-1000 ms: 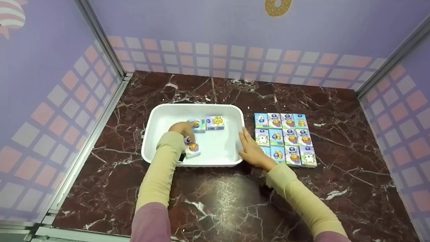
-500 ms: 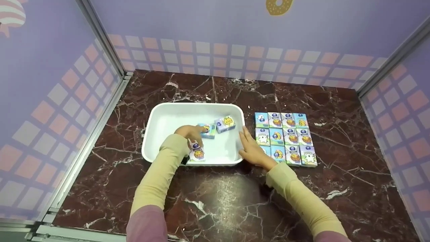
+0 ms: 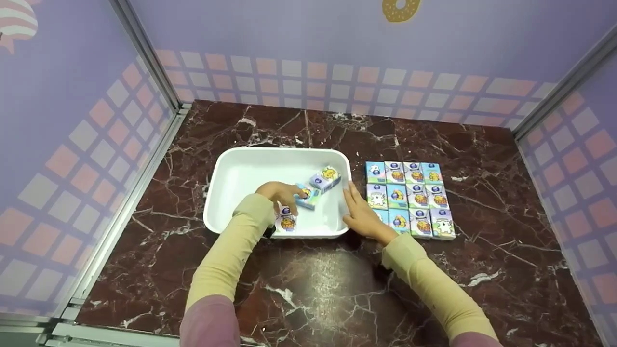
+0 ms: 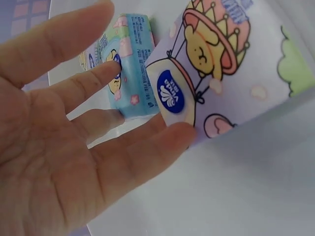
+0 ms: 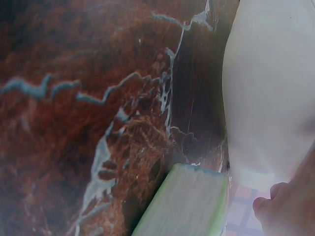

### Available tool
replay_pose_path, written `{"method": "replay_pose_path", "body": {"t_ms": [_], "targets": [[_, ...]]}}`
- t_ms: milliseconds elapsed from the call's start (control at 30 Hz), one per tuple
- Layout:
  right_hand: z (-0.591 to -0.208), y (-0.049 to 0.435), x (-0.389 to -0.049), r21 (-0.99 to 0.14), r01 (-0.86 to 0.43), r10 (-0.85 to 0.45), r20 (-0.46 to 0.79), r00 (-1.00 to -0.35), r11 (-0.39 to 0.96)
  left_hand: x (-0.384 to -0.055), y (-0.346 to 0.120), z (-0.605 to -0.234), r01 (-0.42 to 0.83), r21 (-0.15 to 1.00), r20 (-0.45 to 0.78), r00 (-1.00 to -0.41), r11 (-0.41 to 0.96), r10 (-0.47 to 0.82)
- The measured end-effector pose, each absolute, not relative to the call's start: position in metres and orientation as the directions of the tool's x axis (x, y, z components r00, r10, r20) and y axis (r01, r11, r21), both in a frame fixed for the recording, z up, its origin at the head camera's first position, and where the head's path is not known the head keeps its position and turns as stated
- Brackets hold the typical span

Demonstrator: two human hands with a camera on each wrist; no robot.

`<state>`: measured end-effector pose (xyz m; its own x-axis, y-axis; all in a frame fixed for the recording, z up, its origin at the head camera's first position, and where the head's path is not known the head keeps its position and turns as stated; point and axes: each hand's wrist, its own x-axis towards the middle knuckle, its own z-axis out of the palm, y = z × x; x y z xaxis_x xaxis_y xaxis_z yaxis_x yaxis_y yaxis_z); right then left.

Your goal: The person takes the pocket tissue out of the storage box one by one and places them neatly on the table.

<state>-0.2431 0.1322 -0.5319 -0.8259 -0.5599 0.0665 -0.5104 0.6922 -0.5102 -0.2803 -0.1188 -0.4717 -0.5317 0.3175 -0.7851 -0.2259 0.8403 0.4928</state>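
In the head view, the white tray [image 3: 246, 166] holds three small tissue packs. My left hand [image 3: 277, 193] reaches into it with fingers spread. One fingertip touches the blue tissue pack [image 3: 311, 198], which lies askew. Under that hand lies a lilac tissue pack [image 3: 286, 223] with a balloon print; in the left wrist view another fingertip rests at the near edge of this lilac pack [image 4: 221, 73]. A third pack, lilac with a yellow figure [image 3: 328, 177], sits tilted by the tray's right wall. Straight fingers of my right hand [image 3: 364, 218] press the tray's right rim from outside.
Right of the tray, several tissue packs [image 3: 419, 195] lie side by side in a tight block of rows, close to my right hand. All stand on a dark red marbled table [image 3: 328, 284], with printed purple walls [image 3: 308, 33] at the back and sides.
My left hand has moved rightward inside the tray. The blue pack and the yellow-figure pack have slid right and turned; the balloon-print pack has shifted slightly right. The right hand stays put.
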Motion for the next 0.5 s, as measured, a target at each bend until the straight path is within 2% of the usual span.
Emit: {"method": "replay_pose_path", "body": {"t_ms": [233, 500], "targets": [[-0.533, 0.132, -0.242, -0.51, -0.508, -0.557, 0.068, -0.828, 0.694, -0.278, -0.105, -0.471, -0.079, 0.514, -0.75, -0.524, 0.854, 0.403], [-0.533, 0.132, -0.242, -0.519, -0.504, -0.554, 0.068, -0.83, 0.691, -0.277, -0.087, -0.472, 0.007, 0.49, -0.745, -0.516, 0.872, 0.423]]}}
